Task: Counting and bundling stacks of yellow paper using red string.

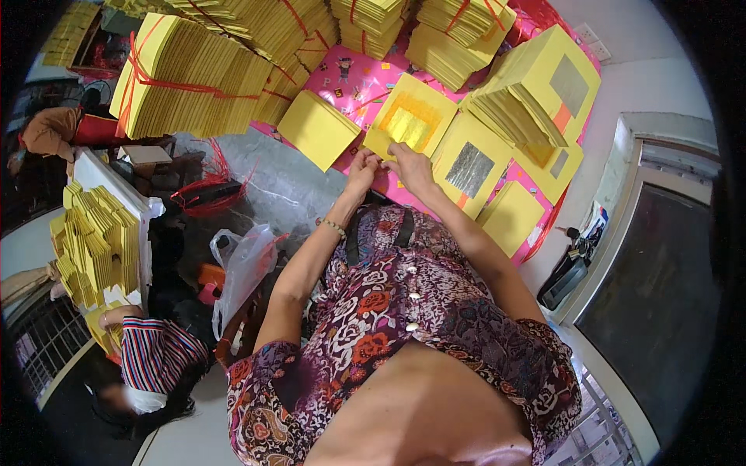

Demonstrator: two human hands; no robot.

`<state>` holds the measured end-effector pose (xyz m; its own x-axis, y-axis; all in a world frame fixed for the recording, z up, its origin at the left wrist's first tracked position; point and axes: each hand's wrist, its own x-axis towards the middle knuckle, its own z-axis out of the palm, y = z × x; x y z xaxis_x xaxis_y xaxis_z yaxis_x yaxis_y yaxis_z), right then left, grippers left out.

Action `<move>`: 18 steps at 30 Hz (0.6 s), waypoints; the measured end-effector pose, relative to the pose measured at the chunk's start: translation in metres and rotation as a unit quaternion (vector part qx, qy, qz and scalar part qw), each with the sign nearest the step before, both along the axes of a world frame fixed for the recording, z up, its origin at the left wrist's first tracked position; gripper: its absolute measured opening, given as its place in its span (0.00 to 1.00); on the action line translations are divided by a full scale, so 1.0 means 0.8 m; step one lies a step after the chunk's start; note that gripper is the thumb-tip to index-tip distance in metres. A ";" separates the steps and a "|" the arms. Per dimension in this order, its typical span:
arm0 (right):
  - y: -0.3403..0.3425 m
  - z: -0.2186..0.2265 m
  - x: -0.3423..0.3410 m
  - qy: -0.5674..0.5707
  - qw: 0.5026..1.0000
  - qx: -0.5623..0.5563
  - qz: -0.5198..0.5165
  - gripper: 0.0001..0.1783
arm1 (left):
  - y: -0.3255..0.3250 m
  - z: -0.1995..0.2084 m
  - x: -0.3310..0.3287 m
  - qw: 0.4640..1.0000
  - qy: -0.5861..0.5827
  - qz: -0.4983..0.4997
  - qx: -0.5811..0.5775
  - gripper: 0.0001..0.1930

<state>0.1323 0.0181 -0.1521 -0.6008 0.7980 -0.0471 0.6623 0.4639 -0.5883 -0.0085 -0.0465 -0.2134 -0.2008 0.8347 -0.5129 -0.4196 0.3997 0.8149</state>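
A yellow paper sheet (pixel 406 123) with an orange patch and a gold foil square lies at the pink table's near edge. Its near left corner is turned up. My left hand (pixel 362 168) pinches at that corner with curled fingers. Close beside it, my right hand (pixel 409 166) bends its fingers over the same edge, thumb toward the left hand. The fingertips partly cover the paper between them. Left of the sheet is a plain yellow folded stack (pixel 318 129). On the right, another yellow sheet (pixel 468 171) carries a silver foil square.
Tall bundles of yellow paper (pixel 186 81) tied with red string line the back left. A loose paper stack (pixel 536 85) leans at the right, near a wall. A plastic bag (pixel 247 268) hangs left of me. Other people work at a side table (pixel 144 225) with folded yellow paper.
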 end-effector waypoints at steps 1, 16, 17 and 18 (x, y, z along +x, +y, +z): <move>0.001 -0.001 0.001 0.000 1.000 0.000 0.000 0.16 | 0.000 0.001 0.000 1.000 -0.007 -0.002 0.002 0.12; 0.003 0.011 -0.003 -0.030 0.999 -0.023 -0.010 0.18 | 0.003 -0.009 0.000 0.999 -0.022 0.031 0.017 0.08; 0.003 0.009 -0.002 -0.023 0.999 -0.019 -0.012 0.18 | 0.003 -0.011 0.000 0.999 -0.018 0.036 0.027 0.08; 0.003 0.008 -0.002 -0.015 1.000 -0.015 -0.015 0.17 | 0.003 -0.012 0.000 0.999 -0.018 0.036 0.027 0.08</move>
